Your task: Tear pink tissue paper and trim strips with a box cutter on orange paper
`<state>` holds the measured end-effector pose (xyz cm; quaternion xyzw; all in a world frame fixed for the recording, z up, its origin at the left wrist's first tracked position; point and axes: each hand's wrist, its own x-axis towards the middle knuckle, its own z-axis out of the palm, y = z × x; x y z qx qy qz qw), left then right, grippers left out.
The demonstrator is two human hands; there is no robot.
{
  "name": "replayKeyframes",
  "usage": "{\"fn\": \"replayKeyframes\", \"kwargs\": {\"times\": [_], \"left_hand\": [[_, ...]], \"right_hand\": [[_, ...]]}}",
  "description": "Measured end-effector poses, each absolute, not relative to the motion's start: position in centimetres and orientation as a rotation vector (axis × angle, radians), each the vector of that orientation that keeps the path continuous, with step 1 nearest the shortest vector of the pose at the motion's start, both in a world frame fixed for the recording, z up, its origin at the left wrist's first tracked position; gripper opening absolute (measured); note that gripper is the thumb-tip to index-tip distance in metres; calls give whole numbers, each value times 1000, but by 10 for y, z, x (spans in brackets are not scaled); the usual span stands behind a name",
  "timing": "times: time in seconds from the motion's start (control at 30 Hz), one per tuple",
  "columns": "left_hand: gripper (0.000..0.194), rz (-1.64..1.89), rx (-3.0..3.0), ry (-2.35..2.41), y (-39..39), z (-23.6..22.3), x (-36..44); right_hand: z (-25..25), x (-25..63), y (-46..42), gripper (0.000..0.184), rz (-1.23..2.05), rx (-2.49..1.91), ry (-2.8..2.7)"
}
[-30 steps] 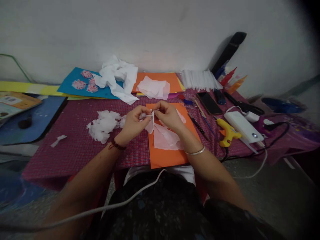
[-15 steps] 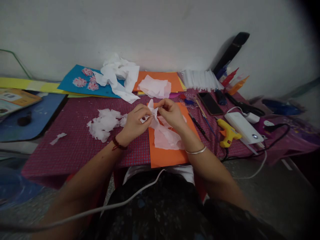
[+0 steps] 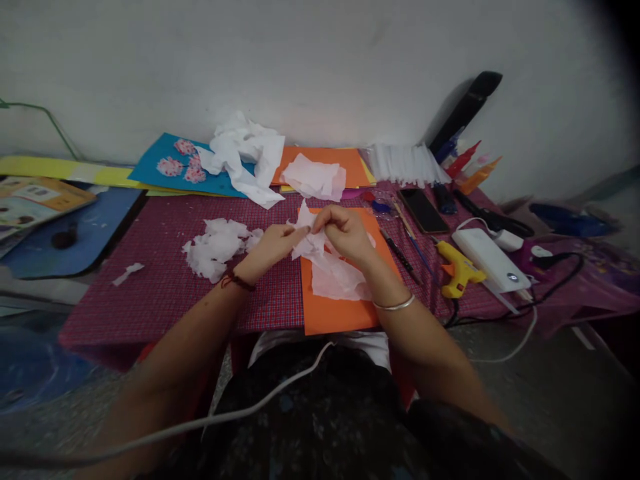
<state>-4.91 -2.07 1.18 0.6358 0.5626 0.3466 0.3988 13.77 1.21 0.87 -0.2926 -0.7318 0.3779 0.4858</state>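
Between my hands is a crumpled piece of white tissue paper (image 3: 309,244), held above an orange sheet (image 3: 325,317). My left hand (image 3: 273,248) pinches its left side, thumb stretched toward the middle. From the right, my right hand (image 3: 345,230) pinches the same tissue with thumb and forefinger, the other fingers curled. Pale pink tissue pieces (image 3: 337,283) lie flat on the orange sheet below. A heap of torn white tissue (image 3: 215,247) rests on the checked cloth left of my left hand.
At the back are a blue sheet (image 3: 155,160) with pink-white flower shapes, white tissue strips (image 3: 245,153) and more pink tissue (image 3: 315,177). On the right lie a phone (image 3: 424,210), a yellow glue gun (image 3: 459,268), a white power strip (image 3: 493,260) with cables, and a pen (image 3: 400,255).
My left hand has shifted its grip, its thumb now extended along the tissue. The tissue looks more bunched and slightly lower. The whole view has shifted a little.
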Motion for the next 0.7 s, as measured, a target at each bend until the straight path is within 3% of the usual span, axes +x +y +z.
{"fn": "replayKeyframes", "kwargs": {"times": [0.17, 0.47, 0.6, 0.7], "left_hand": [[30, 895, 1737, 1411, -24, 14, -47], [30, 997, 1805, 1501, -19, 10, -59], [27, 1108, 1774, 1497, -18, 13, -63], [17, 1219, 1751, 1453, -20, 14, -61]], "right_hand": [[9, 135, 16, 25, 962, -800, -1680], [3, 147, 41, 29, 896, -929, -1626], [10, 162, 49, 3, 904, -1048, -1519], [12, 163, 46, 26, 1085, -1095, -1453]]}}
